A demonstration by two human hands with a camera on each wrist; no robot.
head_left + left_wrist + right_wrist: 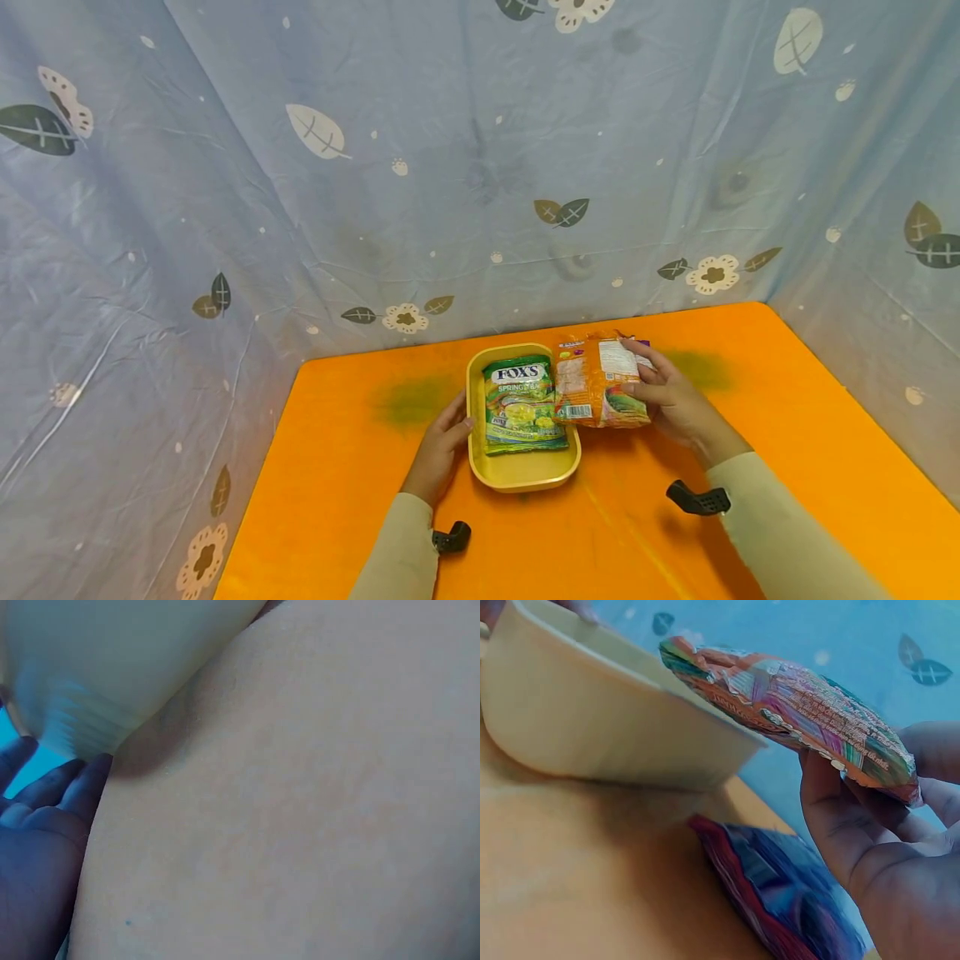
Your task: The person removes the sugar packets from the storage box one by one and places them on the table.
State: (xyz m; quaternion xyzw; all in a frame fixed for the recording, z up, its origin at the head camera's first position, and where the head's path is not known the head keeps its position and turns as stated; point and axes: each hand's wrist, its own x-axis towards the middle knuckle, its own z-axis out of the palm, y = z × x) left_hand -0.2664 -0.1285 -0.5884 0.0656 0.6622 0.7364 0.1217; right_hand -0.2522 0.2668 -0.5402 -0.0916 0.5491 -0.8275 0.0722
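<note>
Counted: one left hand [439, 450], one right hand [680, 410], two sleeves [397, 542], two black clips [697, 499], one table [352, 500], one curtain [465, 242], one tub [521, 477]; three packets in sight — one green packet [521, 407], one orange packet [588, 387], one purple packet [787, 892]. In the tub: the green packet, lying face up with FOX'S printed near its top edge, and bare yellow floor at six o'clock; cannot tell whether more beneath. Reading a clock over the tub, twelve toward the curtain: left hand near nine, gripping the tub's side, thumb at the rim and fingers along the outer wall. Right hand at three, apart from the tub, pinching the orange packet's right end between thumb and fingers. Orange packet at two, raised off the table — its left end overlapping the tub's rim in the head view. Purple packet on the table near the tub, at five o'clock in the right wrist view, lower than the orange packet.
</note>
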